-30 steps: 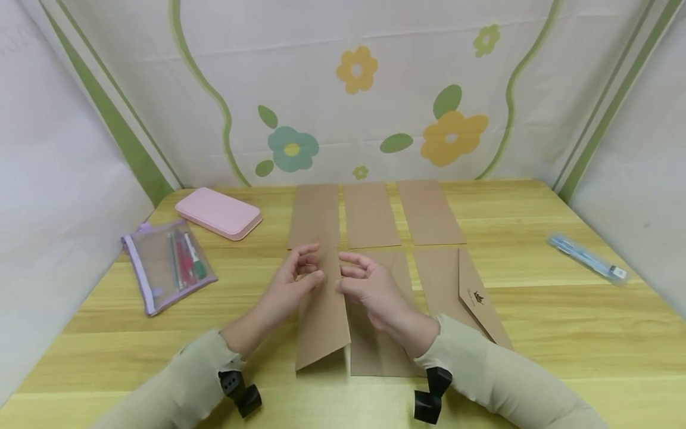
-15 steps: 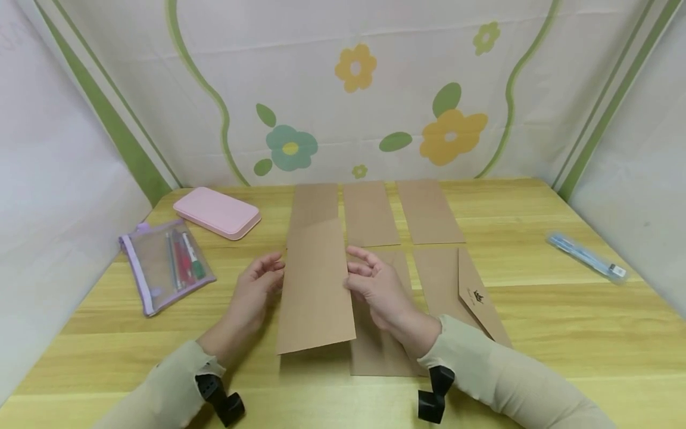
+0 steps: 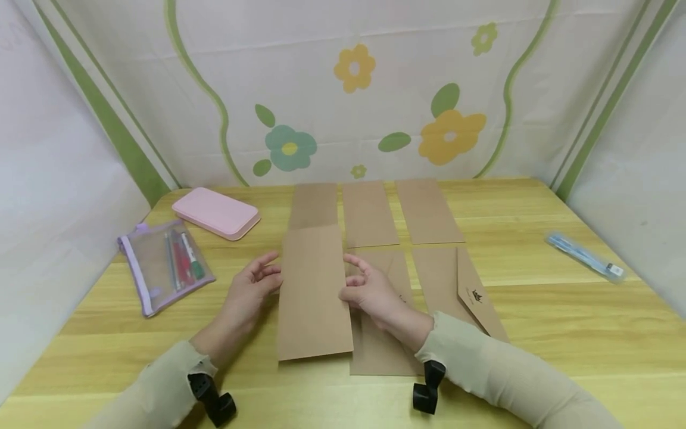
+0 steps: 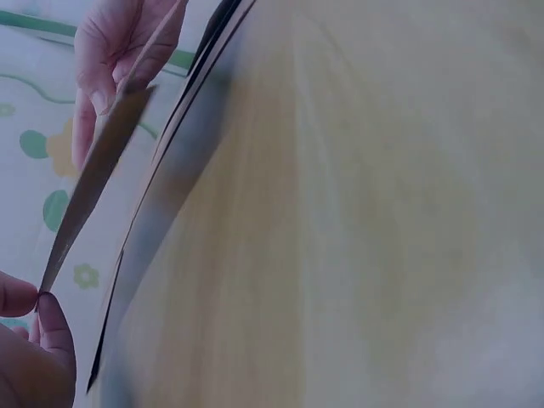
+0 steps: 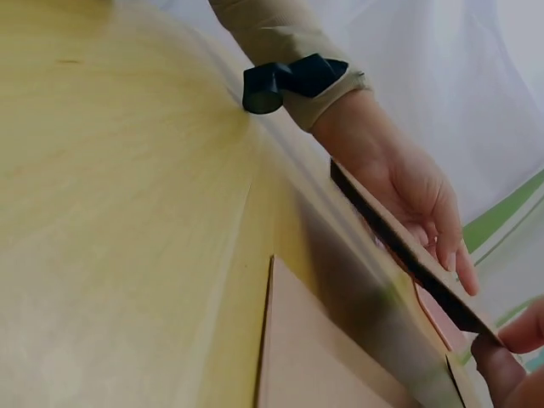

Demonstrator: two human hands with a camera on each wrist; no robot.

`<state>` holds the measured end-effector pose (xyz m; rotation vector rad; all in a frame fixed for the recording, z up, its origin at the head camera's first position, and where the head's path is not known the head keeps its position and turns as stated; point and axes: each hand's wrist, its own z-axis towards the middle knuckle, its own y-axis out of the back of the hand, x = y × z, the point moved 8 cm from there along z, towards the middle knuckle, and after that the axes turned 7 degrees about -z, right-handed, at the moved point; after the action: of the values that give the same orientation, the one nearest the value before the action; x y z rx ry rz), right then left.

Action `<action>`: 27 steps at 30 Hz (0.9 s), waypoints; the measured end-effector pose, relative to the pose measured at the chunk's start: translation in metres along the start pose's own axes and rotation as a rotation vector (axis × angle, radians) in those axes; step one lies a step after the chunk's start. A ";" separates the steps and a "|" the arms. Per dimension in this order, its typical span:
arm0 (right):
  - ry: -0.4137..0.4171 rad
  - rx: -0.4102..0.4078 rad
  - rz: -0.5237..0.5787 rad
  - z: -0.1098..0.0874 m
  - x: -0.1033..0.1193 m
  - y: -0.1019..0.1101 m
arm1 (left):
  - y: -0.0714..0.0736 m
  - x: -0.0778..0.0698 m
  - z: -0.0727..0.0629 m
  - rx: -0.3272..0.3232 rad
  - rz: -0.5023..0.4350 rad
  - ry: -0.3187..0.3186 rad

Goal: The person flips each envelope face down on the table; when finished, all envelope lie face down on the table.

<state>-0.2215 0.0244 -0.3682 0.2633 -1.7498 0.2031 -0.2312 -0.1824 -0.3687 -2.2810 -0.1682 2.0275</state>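
Note:
A plain brown kraft envelope (image 3: 315, 298) is held low over the wooden table, its blank face up and its long sides running away from me. My left hand (image 3: 241, 301) pinches the left edge between thumb and fingers. On the opposite edge, the thumb and fingers of my right hand (image 3: 377, 298) pinch too. The left wrist view shows the held envelope (image 4: 100, 178) edge-on, above the tabletop. Just right of it lies another envelope (image 3: 375, 357), partly under my right hand. A further envelope (image 3: 439, 274) has a raised flap (image 3: 479, 298) with a small black crown print.
Behind stand a row of three flat envelopes: left (image 3: 315, 202), middle (image 3: 371, 214) and right (image 3: 430, 211). A pink case (image 3: 217, 210) and a mesh zip pouch (image 3: 155, 256) of pens lie at left. A slim clear blue pack (image 3: 584, 256) lies at far right.
The held envelope has turned from a steep tilt to blank face up, then come lower and nearer to me. My left hand has shifted left to its left edge.

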 end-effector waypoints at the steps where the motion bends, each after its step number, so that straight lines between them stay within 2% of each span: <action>1: -0.007 0.010 -0.003 0.001 -0.001 -0.001 | 0.001 0.000 0.000 0.004 0.020 -0.003; 7: -0.054 0.073 -0.066 0.001 -0.009 -0.007 | 0.009 0.000 -0.001 0.000 0.101 -0.006; 13: -0.114 0.139 -0.119 -0.002 -0.014 -0.012 | 0.015 0.003 -0.003 0.008 0.189 0.035; 19: -0.137 0.182 -0.157 -0.003 -0.015 -0.014 | 0.016 0.007 -0.003 0.039 0.239 0.064; 27: -0.150 0.201 -0.186 -0.002 -0.015 -0.013 | 0.012 0.008 -0.003 0.087 0.327 0.070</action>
<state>-0.2130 0.0133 -0.3825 0.5987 -1.8418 0.2290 -0.2269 -0.1926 -0.3777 -2.4517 0.3112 2.0407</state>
